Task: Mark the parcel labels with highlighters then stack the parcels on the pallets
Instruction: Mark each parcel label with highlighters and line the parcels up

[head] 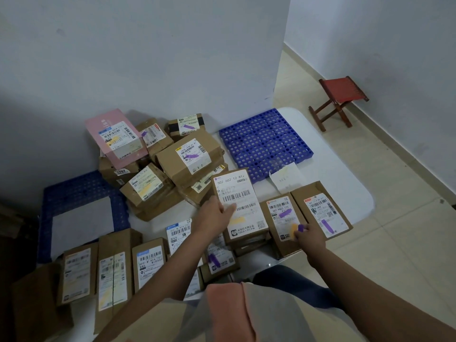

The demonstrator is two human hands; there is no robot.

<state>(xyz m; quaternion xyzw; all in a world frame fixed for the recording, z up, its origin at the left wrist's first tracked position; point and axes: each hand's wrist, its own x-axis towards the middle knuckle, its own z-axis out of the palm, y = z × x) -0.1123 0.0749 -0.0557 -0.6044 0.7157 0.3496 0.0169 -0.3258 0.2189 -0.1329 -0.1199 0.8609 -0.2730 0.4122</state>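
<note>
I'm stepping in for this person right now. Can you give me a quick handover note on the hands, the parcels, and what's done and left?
Left hand holds the parcel with the big white label, which has a yellow mark.
Right hand grips the highlighters, yellow and purple, over a purple-marked parcel.
Marked parcels form a heap between the two blue pallets.
Right pallet holds no parcels; left pallet shows only a grey sheet.
Row of parcels near the knees: some marked, others unclear.
Left: finish marking, then stack everything on the pallets.

A red folding stool (339, 101) stands on the tiled floor (394, 243); beside it, a white wall (382, 33).
</note>
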